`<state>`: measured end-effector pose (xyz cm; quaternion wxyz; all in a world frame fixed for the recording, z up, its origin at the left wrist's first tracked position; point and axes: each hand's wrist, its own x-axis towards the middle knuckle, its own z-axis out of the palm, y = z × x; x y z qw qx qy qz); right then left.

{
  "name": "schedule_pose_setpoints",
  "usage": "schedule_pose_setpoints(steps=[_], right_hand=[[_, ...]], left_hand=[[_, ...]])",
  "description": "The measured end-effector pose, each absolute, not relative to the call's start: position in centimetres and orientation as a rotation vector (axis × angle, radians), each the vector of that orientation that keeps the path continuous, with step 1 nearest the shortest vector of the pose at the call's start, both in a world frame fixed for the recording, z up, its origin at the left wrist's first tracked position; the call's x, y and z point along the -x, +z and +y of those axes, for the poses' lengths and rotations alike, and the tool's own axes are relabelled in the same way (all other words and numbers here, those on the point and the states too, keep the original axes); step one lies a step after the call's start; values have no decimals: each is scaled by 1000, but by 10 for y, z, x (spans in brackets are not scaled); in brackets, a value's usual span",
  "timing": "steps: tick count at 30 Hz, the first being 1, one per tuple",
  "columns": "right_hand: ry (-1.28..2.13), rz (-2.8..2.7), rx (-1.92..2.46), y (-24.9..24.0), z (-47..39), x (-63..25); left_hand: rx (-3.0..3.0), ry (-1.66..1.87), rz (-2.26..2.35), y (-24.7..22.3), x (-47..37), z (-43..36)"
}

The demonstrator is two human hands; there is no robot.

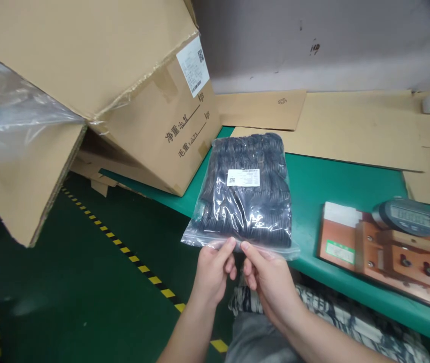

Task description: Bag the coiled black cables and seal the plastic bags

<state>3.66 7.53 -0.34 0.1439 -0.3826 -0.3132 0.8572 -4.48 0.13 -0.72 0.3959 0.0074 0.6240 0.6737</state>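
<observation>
Clear zip bag [233,206] w/ dark ridged parts [271,227] inside, white label [243,178] up. Lies flat on green worktop [309,186], toward its L end; mouth strip faces wearer, near L corner out past front edge.

L hand [213,272] + R hand [271,275] at mid of bag mouth, thumbs on top, almost tip to tip. Both pinching plastic strip, thumb vs. curled fingers; exact contact underneath hidden. Can't tell if seal is fully pressed.

Carton [139,146] on worktop's L end, just beside bag, flaps out past that end, plastic liner [18,111] hanging out. Cardboard sheets [351,128] along back edge. Digital gauge [408,217] on orange-brown fixture [338,229], R of bag by front edge, well apart.

Risks (my read): 
- Seal gap at either end of strip, esp. as only mid is held; parts could spill if tipped.
- Contents packed close to strip, poss. forcing it apart or catching in it.
- Overhang: hard pull toward wearer could drag bag off front edge, contents' wt. helping.
- Wide swing R might knock gauge.
</observation>
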Motion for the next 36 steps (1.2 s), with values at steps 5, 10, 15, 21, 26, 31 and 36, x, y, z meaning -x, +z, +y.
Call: schedule_pose_setpoints(steps=[5, 10, 15, 21, 26, 31, 36], right_hand=[[2466, -899, 1127, -4, 73, -37], [2530, -889, 1197, -4, 77, -52], [2526, -813, 1218, -3, 81, -62], [2639, -850, 1140, 2, 79, -52], [2672, -905, 1194, 1, 77, -48], [2658, -865, 1213, 1, 77, -53], [2630, -896, 1282, 2, 82, -65]], left_hand=[[-6, 1692, 1577, -7, 47, 0], [24, 1711, 1566, -6, 49, -3], [39, 1706, 1557, -3, 50, -1], [69, 1732, 1569, -5, 52, -5], [157, 1901, 1681, -1, 67, -29], [146, 1972, 1802, 1, 88, -42], [82, 1910, 1891, 1, 98, -47]])
